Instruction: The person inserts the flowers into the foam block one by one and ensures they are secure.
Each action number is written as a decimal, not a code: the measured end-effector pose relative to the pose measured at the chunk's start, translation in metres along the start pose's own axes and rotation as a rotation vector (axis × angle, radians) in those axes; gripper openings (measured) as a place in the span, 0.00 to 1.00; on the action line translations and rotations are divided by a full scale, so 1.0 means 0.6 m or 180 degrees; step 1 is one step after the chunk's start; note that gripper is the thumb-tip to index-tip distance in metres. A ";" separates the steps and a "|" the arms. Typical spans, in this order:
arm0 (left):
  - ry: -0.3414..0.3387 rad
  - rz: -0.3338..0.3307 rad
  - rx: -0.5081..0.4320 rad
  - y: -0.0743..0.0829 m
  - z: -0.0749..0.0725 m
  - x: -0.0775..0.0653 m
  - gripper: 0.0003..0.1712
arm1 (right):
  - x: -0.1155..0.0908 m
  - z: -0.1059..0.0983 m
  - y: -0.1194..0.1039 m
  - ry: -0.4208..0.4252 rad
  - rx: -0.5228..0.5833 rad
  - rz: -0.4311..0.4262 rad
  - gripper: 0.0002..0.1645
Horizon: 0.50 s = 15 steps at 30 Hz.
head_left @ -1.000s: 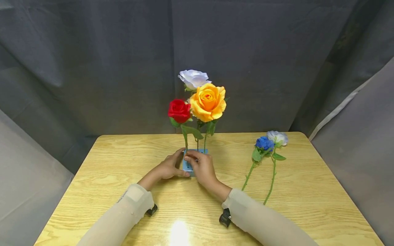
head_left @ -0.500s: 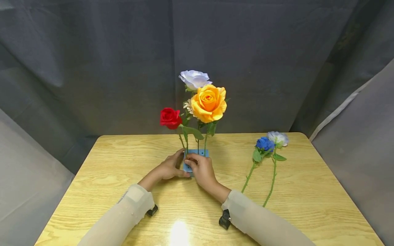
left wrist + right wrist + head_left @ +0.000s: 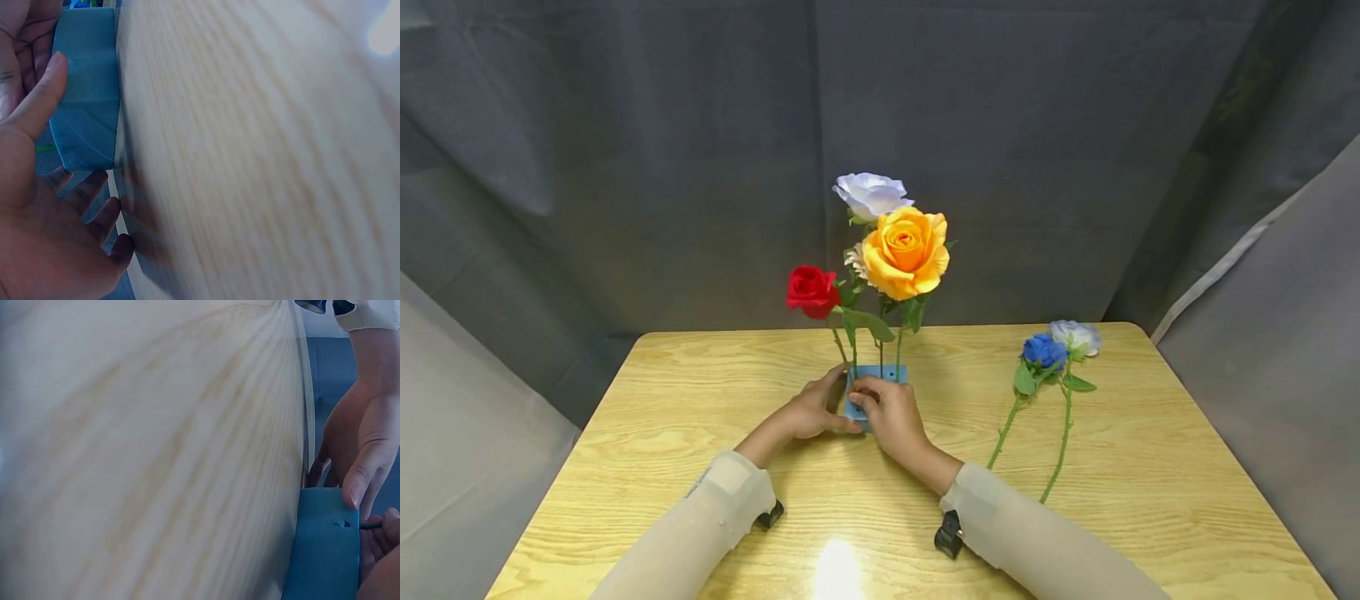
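Observation:
A blue block (image 3: 871, 370) with small holes stands mid-table, with several artificial flowers upright in it. My left hand (image 3: 808, 408) grips its left end, thumb on the near side and fingers round the other. With thumb and forefinger, my right hand (image 3: 891, 412) pinches the green stem of the red rose (image 3: 812, 291) low, just above the block's top; the rose leans left. In the right wrist view the stem (image 3: 370, 525) meets the block (image 3: 325, 544) close to the left thumb. Behind stand an orange-yellow rose (image 3: 906, 252), a pale lavender-white rose (image 3: 872, 195) and a partly hidden cream flower (image 3: 856, 260).
On the right of the wooden table (image 3: 1150, 467) lie a blue rose (image 3: 1043, 351) and a pale white rose (image 3: 1074, 337), their stems pointing toward the right forearm. A dark grey curtain (image 3: 700, 183) hangs behind the table's far edge.
The red rose has tipped left and come down, away from the yellow rose, uncovering the cream flower. My right hand has sunk slightly with the stem; my left hand keeps its place.

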<state>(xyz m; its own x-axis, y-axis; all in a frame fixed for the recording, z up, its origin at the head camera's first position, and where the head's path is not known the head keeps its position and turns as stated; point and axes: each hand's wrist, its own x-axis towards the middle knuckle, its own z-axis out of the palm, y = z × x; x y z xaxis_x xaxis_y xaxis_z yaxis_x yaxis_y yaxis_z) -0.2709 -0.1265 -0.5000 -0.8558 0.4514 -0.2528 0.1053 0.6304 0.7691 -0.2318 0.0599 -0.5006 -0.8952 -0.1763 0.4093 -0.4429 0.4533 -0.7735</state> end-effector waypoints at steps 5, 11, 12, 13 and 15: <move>-0.0020 0.0042 -0.0014 0.001 -0.001 0.001 0.68 | 0.001 0.000 0.002 -0.0030 -0.0027 0.0056 0.06; -0.0037 0.0086 -0.0023 0.002 -0.001 0.000 0.68 | 0.002 -0.001 0.004 -0.0086 -0.0058 0.0073 0.07; -0.0040 0.0088 -0.0025 0.002 -0.001 0.000 0.68 | 0.001 -0.001 0.004 -0.0104 -0.0064 0.0082 0.07; -0.0043 0.0086 -0.0032 0.002 -0.001 -0.001 0.68 | 0.001 -0.001 0.004 -0.0124 -0.0069 0.0086 0.07; -0.0049 0.0071 -0.0034 0.003 -0.001 -0.001 0.68 | 0.001 -0.002 0.003 -0.0159 -0.0076 0.0079 0.07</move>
<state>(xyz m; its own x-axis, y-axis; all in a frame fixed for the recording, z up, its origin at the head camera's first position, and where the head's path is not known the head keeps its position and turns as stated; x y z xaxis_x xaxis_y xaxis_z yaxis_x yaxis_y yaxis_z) -0.2703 -0.1260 -0.4982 -0.8454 0.4749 -0.2446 0.1187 0.6134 0.7808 -0.2331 0.0619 -0.5013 -0.9075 -0.2080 0.3649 -0.4198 0.4788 -0.7710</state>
